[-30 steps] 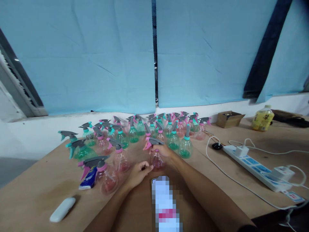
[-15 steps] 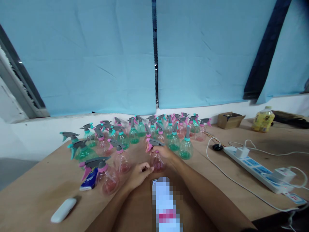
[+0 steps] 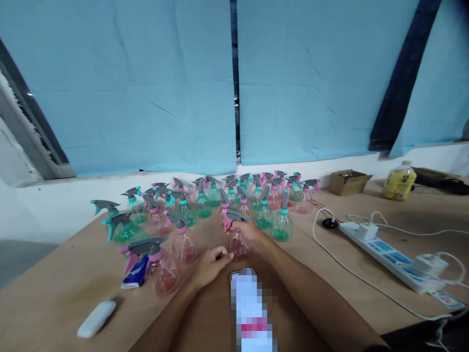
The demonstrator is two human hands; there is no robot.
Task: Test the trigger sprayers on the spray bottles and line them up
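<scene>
A pink spray bottle (image 3: 239, 246) with a grey-and-pink trigger head stands upright on the table in front of me. My right hand (image 3: 247, 230) is closed around its neck and trigger. Just left of its base, my left hand (image 3: 212, 265) rests on the tabletop with fingers curled in and nothing visible in them. Its thumb tip reaches close to the bottle; whether it touches, I cannot tell. Another pink spray bottle (image 3: 185, 246) is beyond my left hand, and a larger-looking pink one (image 3: 163, 276) sits nearer me on the left. A green spray bottle (image 3: 282, 227) stands beyond my right wrist.
Several more pink and green spray bottles crowd the back of the table (image 3: 311, 259). A blue packet (image 3: 135, 274) and a white case (image 3: 96, 319) lie left. A phone (image 3: 252, 303) is between my forearms. Rightward are a power strip (image 3: 384, 256), cables, a cardboard box (image 3: 350, 183) and a yellow-labelled bottle (image 3: 399, 182).
The right-hand fingers on the trigger have shifted slightly inward. Both arms and the bottles otherwise stay where they were.
</scene>
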